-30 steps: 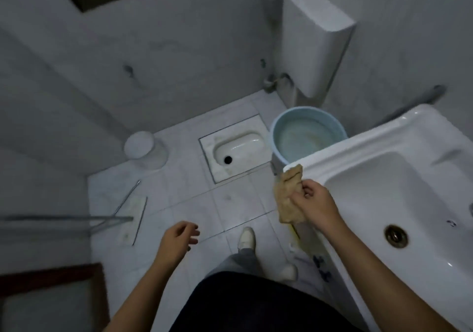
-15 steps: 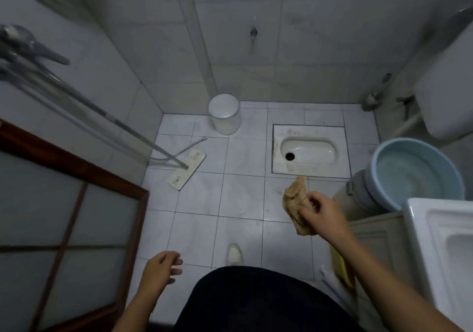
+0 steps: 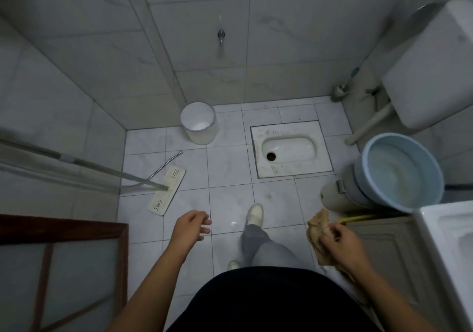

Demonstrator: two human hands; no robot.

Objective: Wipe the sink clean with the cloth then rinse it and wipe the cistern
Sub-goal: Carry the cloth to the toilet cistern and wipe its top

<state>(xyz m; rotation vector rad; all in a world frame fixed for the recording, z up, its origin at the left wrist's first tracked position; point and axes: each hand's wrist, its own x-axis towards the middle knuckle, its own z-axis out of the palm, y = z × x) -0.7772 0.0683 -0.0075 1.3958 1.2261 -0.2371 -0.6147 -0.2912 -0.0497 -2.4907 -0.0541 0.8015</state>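
Since half a second earlier, your right hand [image 3: 340, 244] had dropped nearer your body and your left hand [image 3: 192, 227] had come up toward the middle. The cloth [image 3: 317, 232] sat bunched in the right hand's curled fingers, sticking out beyond them. The sink [image 3: 440, 219] lay to the right of that hand, and the cistern [image 3: 430, 70] was well beyond it, up and right. Your left hand hung empty, fingers loosely bent.
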